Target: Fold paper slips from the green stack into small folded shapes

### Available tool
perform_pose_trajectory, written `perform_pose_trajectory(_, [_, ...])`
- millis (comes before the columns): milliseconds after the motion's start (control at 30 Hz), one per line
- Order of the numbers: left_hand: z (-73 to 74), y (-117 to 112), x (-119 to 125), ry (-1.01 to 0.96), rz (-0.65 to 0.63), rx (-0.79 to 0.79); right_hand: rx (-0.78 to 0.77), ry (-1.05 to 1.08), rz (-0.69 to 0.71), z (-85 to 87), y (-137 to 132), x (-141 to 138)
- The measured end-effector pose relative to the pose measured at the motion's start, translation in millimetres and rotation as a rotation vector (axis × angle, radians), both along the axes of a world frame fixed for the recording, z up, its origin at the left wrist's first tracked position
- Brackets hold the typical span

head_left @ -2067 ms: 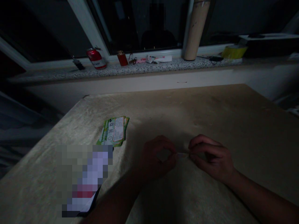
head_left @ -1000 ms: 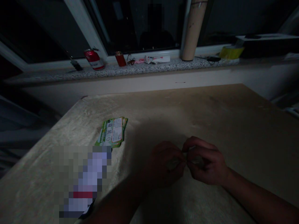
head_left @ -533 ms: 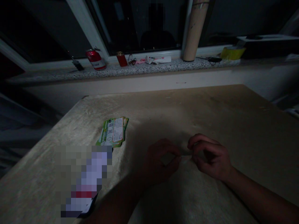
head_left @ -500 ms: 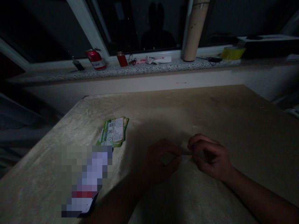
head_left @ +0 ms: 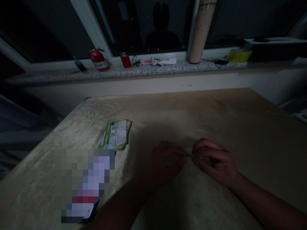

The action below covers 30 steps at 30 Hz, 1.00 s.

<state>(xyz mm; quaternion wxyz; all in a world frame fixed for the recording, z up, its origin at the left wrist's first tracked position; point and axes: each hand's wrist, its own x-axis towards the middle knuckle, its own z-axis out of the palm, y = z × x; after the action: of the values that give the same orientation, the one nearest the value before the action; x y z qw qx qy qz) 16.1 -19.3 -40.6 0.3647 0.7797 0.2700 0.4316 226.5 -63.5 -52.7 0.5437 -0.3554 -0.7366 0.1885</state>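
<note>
Between the fingertips of both hands is a small, thin, pale strip [head_left: 189, 157], perhaps paper; the dim light hides what kind it is. My left hand [head_left: 165, 163], in deep shadow, pinches its left end between thumb and fingers. On the other end, the thumb and fingertips of my right hand [head_left: 217, 159] are closed. Both hands are held just over the table [head_left: 230, 118], their fingertips nearly meeting. To the left of my left hand lie a few green printed cards or packets [head_left: 116, 135], overlapping, and a phone [head_left: 93, 179] with a blurred-out screen.
Along the back, a granite windowsill [head_left: 144, 72] holds a red can [head_left: 98, 60], a small red cylinder [head_left: 125, 60], crumpled wrappers [head_left: 163, 61], a tall cardboard tube [head_left: 201, 35] and a yellow roll [head_left: 240, 55]. Dark window panes rise behind it.
The strip looks narrower than before, and my fingertips have come closer together. My right fingers have closed further around its end. The cards and phone stay put.
</note>
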Motion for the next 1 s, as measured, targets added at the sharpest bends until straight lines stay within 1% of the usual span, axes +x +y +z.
perform_pose_trajectory(200, [0.5, 1.9, -1.5, -0.017, -0.016, 0.070, -0.033, -0.009, -0.026, 0.4, -1.6, -1.2])
perform_pose_trajectory(367, [0.2, 0.9, -0.3, -0.022, -0.033, 0.141, -0.026, -0.040, 0.008, -0.4, -2.2, -2.8])
perform_pose_trajectory(533, [-2.3, -0.4, 1.6, 0.063, 0.015, 0.113, -0.009, -0.048, -0.008, 0.2, -2.1, -1.6])
perform_pose_trajectory(767, [-5.1, 0.8, 1.8, 0.073, -0.004, 0.176, -0.011, -0.068, -0.009, 0.5, -1.2, -3.1])
perform_pose_trajectory(833, [-5.8, 0.1, 1.9, 0.098, -0.013, 0.162, -0.006, -0.068, -0.010, 0.4, -1.7, -3.6])
perform_pose_trajectory(1000, [-9.8, -0.2, 4.1, 0.173, -0.018, 0.041, 0.025, -0.075, -0.070, 1.7, -3.2, -3.3])
